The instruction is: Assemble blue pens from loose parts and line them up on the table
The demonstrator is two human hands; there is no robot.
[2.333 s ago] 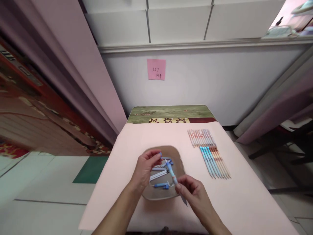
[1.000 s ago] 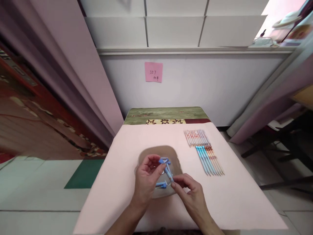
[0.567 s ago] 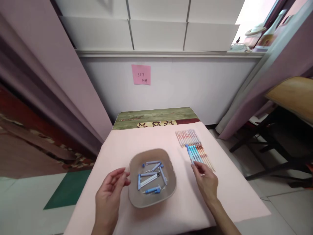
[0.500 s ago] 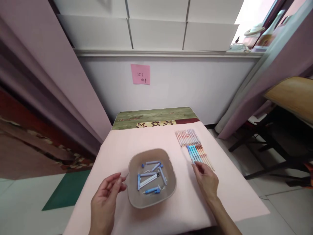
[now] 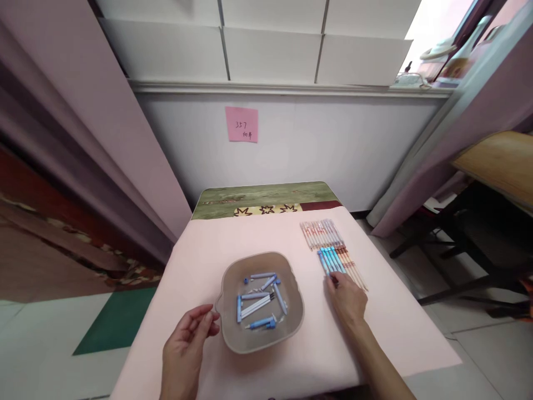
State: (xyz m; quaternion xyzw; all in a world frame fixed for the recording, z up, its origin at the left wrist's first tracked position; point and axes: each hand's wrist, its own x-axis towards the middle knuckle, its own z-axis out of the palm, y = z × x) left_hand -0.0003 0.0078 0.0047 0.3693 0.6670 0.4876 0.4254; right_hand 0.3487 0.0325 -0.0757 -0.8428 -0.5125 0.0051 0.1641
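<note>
Blue pens (image 5: 332, 260) lay side by side on the pink tabletop (image 5: 208, 241), just beside the brown-and-cream pens (image 5: 352, 264) and below a row of clear-barrelled pens (image 5: 322, 234). Right hand (image 5: 347, 300): fingers bent over the near ends of the blue pens; could not tell whether they pinched one. Left hand (image 5: 187, 341): thumb and fingertips close together beside the side tab of the tan bin (image 5: 293, 316); nothing visible between them, contact uncertain. Progress, as judged: rows on the right looked complete; loose parts remained in the bin, among them white rods (image 5: 255, 306), a blue tip section (image 5: 260, 323) and pale-blue barrels (image 5: 280, 299). Writing: pink note (image 5: 242, 124) on the wall read "357", smaller characters beneath uncertain. No brand legible on any pen.
</note>
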